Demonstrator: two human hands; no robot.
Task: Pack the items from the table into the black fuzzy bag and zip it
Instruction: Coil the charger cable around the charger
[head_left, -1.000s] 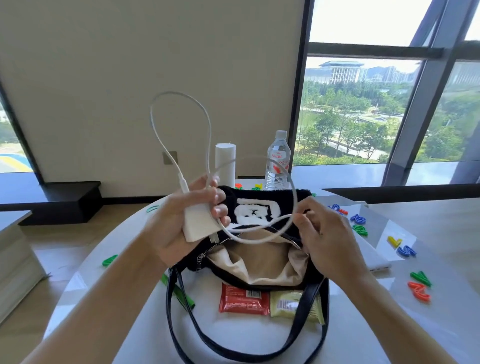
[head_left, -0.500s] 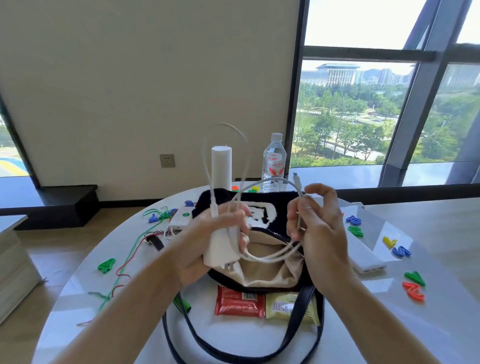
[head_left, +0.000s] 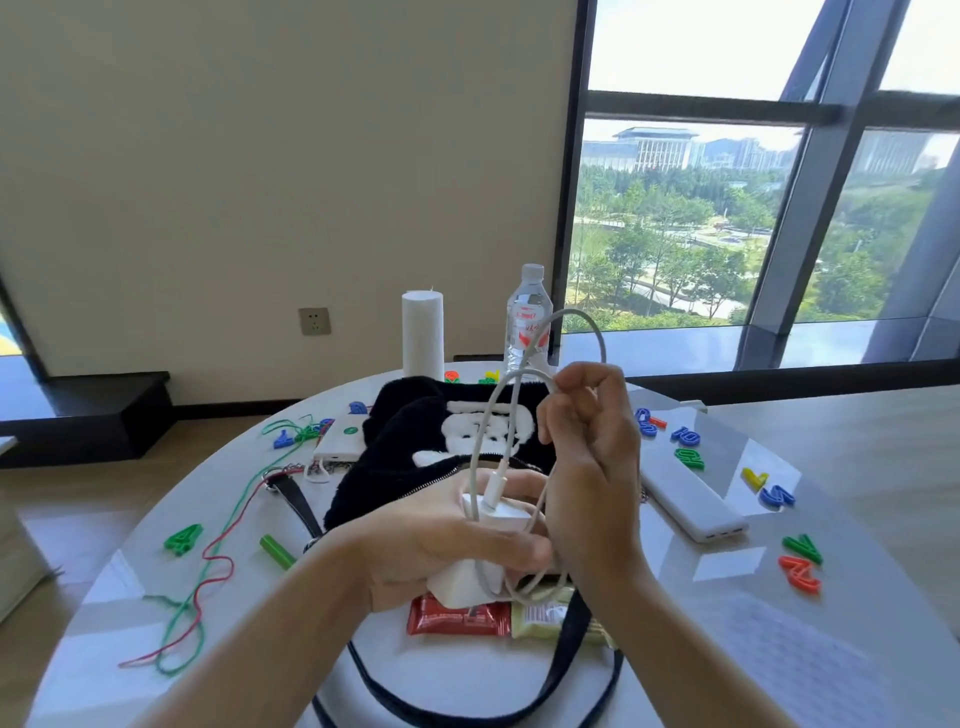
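The left hand (head_left: 441, 545) has its fingers curled round a white charger (head_left: 465, 587). A white cable (head_left: 485, 431) is plugged into the top of the charger and bends in big loops above it. The right hand (head_left: 592, 467) pinches these loops between thumb and fingers, just beside the left hand.

The black bag (head_left: 410, 457) lies in the middle of the round table (head_left: 727, 649), behind the hands. It has a white picture on its front. Its zip teeth show along the top, but the hands hide how far it is open. Its black straps (head_left: 563, 660) run to the near edge.

Under the hands, between the straps, lie a red snack pack (head_left: 452, 618) and a yellow-green one (head_left: 543, 616), touching side by side. The writing on them is too small to read.

A long white power bank (head_left: 691, 501) lies to the right of the bag. At the far edge stand a water bottle (head_left: 527, 322) and a white tube (head_left: 422, 332). The bottle has a red label that cannot be read.

Near the left edge lies a green plastic 4 (head_left: 183, 538), with a green string (head_left: 244, 499) and a red string (head_left: 218, 561) next to it. More colored plastic shapes lie by the right edge.
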